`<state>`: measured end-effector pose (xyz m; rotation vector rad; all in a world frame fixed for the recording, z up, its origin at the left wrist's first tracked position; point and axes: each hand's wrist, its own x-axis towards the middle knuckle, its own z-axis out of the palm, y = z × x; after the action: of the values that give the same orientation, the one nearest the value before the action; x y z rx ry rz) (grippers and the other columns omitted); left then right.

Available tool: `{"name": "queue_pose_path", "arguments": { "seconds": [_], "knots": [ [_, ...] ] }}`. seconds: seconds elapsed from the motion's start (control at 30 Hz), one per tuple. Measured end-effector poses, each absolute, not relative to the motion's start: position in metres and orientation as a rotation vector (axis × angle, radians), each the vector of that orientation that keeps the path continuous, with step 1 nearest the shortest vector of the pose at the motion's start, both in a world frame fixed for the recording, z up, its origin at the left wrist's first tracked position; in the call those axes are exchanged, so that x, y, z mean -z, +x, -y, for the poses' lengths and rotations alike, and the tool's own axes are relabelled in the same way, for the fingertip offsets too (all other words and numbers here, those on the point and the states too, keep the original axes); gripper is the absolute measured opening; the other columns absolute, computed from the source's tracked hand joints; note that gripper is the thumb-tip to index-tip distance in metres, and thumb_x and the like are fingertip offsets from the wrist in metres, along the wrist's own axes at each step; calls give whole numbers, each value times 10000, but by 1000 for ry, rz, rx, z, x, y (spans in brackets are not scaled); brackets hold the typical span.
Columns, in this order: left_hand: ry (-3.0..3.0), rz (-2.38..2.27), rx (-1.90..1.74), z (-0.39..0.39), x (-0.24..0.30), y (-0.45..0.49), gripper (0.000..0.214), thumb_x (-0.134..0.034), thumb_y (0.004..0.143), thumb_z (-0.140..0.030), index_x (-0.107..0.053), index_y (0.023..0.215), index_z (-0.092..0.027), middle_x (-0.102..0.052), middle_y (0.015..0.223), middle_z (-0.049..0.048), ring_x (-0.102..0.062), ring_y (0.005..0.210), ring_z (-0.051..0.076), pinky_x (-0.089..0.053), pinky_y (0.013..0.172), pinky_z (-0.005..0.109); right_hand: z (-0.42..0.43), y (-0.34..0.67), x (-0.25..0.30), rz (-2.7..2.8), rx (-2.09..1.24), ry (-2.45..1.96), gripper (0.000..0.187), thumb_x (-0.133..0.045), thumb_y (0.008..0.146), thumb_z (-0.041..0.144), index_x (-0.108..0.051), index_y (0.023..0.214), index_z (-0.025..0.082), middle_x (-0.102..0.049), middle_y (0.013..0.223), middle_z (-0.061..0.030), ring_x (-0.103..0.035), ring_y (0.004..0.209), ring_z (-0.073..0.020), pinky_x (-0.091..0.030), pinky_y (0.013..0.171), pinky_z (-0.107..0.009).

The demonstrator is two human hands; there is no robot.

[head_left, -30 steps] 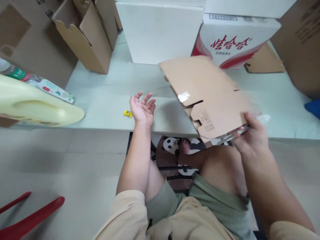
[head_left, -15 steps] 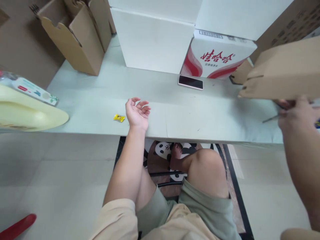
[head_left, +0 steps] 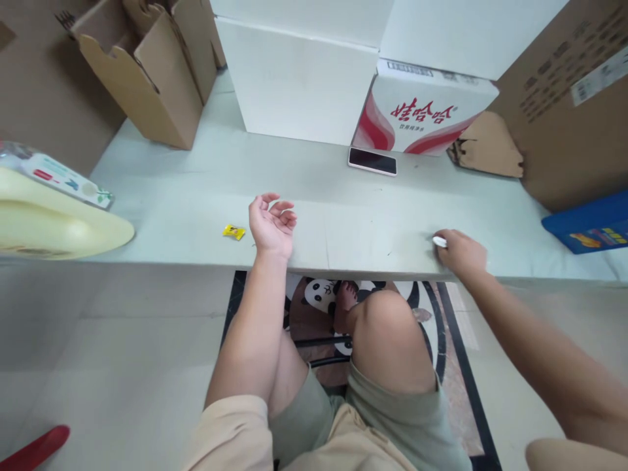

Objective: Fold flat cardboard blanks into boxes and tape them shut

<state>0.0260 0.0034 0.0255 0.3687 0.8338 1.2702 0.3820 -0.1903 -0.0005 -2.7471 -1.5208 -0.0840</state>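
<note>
Between the left hand (head_left: 273, 226) and right hand (head_left: 461, 254), the table (head_left: 343, 216) offered free passage as far as the phone (head_left: 372, 161). Boxes (head_left: 299, 85) blocked much of the rear, the bottle (head_left: 63, 216) the left, the blue pack (head_left: 589, 224) the right.

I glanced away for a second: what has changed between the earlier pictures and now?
The right hand has let go of the cardboard box, now out of view, and moved back leftward; it is closed around a white object, mostly hidden. The left hand stays palm up beside the yellow wrapped item, which also stayed put.
</note>
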Motion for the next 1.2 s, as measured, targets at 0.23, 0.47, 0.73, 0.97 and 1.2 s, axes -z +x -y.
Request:
{"name": "queue_pose_path", "arguments": {
  "seconds": [0.23, 0.47, 0.73, 0.97, 1.2],
  "knots": [
    [400, -843, -1228, 1, -19, 32, 258, -494, 858, -486, -552, 832, -236, -636, 609, -12, -549, 459, 102, -384, 479, 230, 204, 371, 23, 1410, 197, -2649, 313, -501, 868, 248, -734, 1069, 189, -697, 1075, -135, -597, 881, -240, -340, 666, -333],
    [423, -861, -1221, 8, -20, 48, 297, -447, 932, -459, -564, 798, -221, -609, 579, 1, -529, 430, 93, -375, 448, 217, 208, 379, 31, 1391, 172, -2542, 289, -452, 905, 265, -701, 1045, 221, -708, 1002, -135, -599, 957, -276, -350, 721, -354],
    [398, -825, -1079, 26, -11, 116, 362, -399, 992, -453, -586, 829, -189, -592, 594, 0, -550, 449, 96, -389, 471, 208, 210, 388, 35, 1475, 145, -2460, 348, -395, 947, 308, -717, 1029, 203, -705, 970, -151, -613, 940, -288, -377, 752, -377],
    [387, -862, -882, 26, -11, 173, 474, -437, 967, -623, -643, 995, -197, -691, 727, 40, -710, 663, 187, -485, 539, 230, 209, 395, 40, 1571, 83, -2410, 320, -447, 923, 293, -734, 1026, 197, -692, 888, -131, -577, 845, -261, -365, 750, -392],
    [657, -727, -771, 27, 4, 171, 567, -141, 1040, -336, -583, 730, -164, -596, 500, 41, -561, 394, 126, -411, 389, 206, 213, 392, 39, 1542, 27, -2395, 298, -460, 916, 283, -754, 952, 250, -682, 769, -91, -567, 746, -228, -335, 697, -376]
  ]
}}
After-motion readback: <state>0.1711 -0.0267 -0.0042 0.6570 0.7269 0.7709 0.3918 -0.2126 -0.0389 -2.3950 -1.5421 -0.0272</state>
